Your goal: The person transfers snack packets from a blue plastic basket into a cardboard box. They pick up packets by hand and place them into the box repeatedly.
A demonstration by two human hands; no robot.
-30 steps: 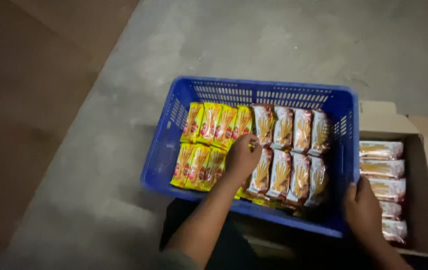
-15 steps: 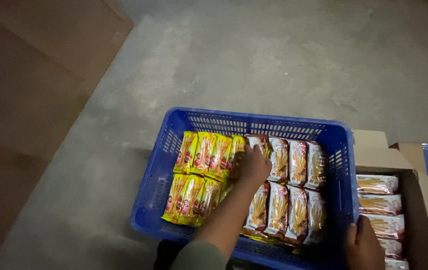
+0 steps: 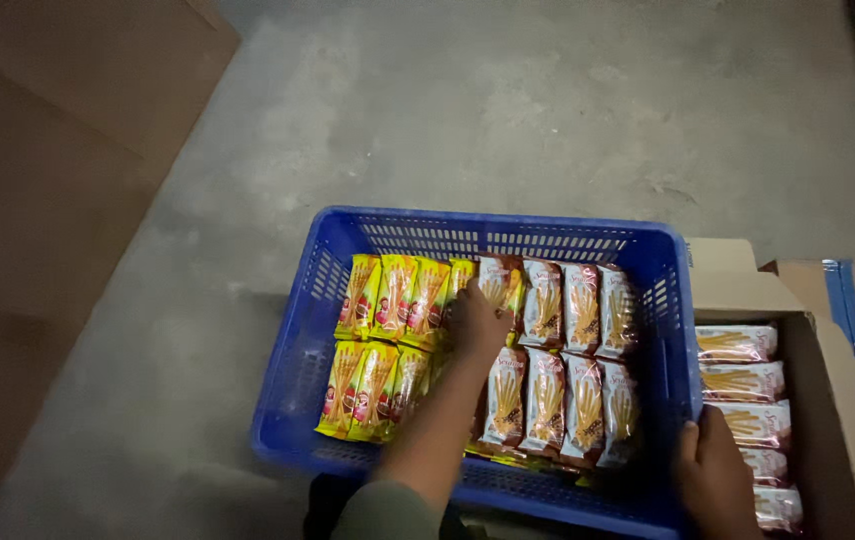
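Grey concrete floor (image 3: pixel 508 120) is filling the background, dim light, brown cardboard sheet (image 3: pixel 58 150) lying far left. I'm seeing the blue plastic crate (image 3: pixel 298 400) sitting on it, yellow snack packets (image 3: pixel 388 300) standing in rows on its left so they pack tight. Left hand (image 3: pixel 476 320) is pressing down mid-crate among the packets, fingers curled; can't tell if it's gripping one. Pale stick-biscuit packets (image 3: pixel 568 385) are filling the right half. Right hand (image 3: pixel 713 470) is clamping the crate's near-right rim, probably steadying it. Open cardboard box (image 3: pixel 828 400) with more pale packets is touching the crate's right side.

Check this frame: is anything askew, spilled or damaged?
Nothing stands out. Yellow snack packets and white snack packets sit in tidy rows in the blue crate; more lie stacked in the cardboard box.
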